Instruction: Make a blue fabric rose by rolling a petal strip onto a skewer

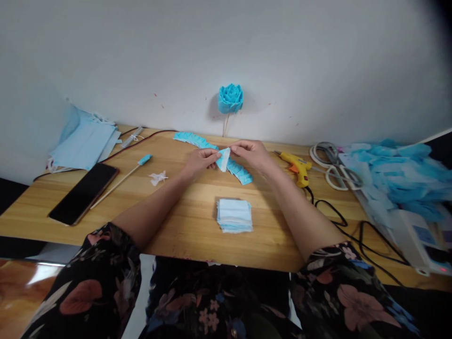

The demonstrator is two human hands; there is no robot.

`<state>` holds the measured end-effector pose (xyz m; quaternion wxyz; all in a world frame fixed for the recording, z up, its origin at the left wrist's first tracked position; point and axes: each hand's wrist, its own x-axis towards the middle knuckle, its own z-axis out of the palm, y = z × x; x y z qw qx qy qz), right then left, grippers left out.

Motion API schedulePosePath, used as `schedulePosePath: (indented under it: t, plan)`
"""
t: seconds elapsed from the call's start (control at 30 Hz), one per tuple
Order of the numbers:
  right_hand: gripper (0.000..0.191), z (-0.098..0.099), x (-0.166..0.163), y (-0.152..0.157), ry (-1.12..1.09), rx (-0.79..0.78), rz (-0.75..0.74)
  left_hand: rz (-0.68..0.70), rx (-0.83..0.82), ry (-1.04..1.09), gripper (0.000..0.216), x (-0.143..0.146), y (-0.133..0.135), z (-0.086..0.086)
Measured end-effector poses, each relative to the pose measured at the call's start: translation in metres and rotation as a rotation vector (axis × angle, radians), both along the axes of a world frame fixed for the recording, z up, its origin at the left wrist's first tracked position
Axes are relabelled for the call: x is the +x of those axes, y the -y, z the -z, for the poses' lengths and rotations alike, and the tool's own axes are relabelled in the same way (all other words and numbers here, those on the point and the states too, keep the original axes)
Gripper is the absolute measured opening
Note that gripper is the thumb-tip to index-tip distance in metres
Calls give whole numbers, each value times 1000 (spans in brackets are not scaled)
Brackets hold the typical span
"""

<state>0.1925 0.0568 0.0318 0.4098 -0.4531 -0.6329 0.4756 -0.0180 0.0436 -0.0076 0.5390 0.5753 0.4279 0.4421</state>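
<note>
Between my two hands is a small folded piece of light blue and white mask fabric. My left hand pinches its left side. The fingertips of my right hand are closed at its upper right corner. Behind and under the hands runs a curved row of overlapping folded blue pieces. Nearer to me lies a stack of cut pale blue squares. Against the wall stands a blue fabric rose on a thin stick.
Left: face masks, a phone, a blue-tipped stick and a white scrap. Right: a yellow glue gun with a black cord, scissors, a heap of blue scraps and a white power strip.
</note>
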Motion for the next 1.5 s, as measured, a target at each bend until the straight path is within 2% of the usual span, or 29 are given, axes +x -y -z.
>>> schedulePosePath:
  t: [0.17, 0.57, 0.87, 1.07, 1.23, 1.5]
  plan:
    - [26, 1, -3, 3, 13, -29, 33, 1, -2, -5, 49, 0, 0, 0]
    - [25, 5, 1, -6, 7, 58, 69, 37, 48, -5, 54, 1, -1, -2]
    - [23, 6, -4, -4, -73, -34, 71, 75, 27, -28, 52, -1, -1, -2]
    - [25, 7, -5, -5, -80, -27, 52, 21, 42, -54, 52, 0, 0, -4]
    - [23, 10, -6, -5, -67, 59, 79, -25, 56, -61, 47, 2, 4, -8]
    - [17, 9, -5, 1, 162, 350, 82, -69, -119, 65, 32, 5, 3, -9]
